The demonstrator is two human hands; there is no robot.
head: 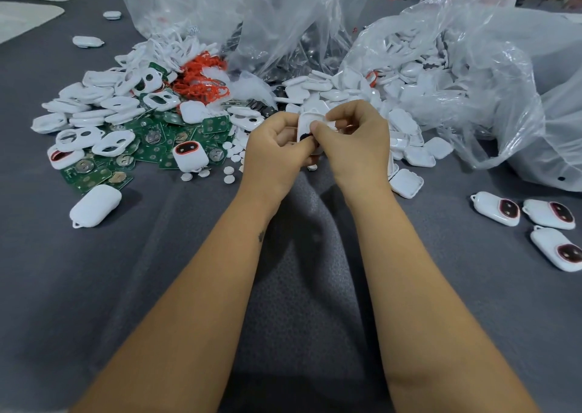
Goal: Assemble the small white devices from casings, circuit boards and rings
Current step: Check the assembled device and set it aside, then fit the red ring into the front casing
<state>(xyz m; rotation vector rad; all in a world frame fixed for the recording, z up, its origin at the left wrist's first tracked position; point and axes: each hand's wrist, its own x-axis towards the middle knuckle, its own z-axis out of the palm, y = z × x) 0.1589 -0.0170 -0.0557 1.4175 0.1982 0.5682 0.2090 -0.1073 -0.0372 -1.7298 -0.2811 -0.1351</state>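
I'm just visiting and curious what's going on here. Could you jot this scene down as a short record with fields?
Activity: both hands hold one white casing above the grey cloth
Left hand: grips the casing
Right hand: pinches at the casing
Finished devices: three, at the right
Circuit boards: green pile, at the left
Rings: orange heap behind the boards
Plastic bags: clear, holding white parts

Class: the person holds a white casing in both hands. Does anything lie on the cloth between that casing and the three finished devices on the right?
Nothing visible does. The white casing sits between the left hand and right hand. Bare grey cloth runs from there to the three finished devices; a loose casing half lies just beside that path.
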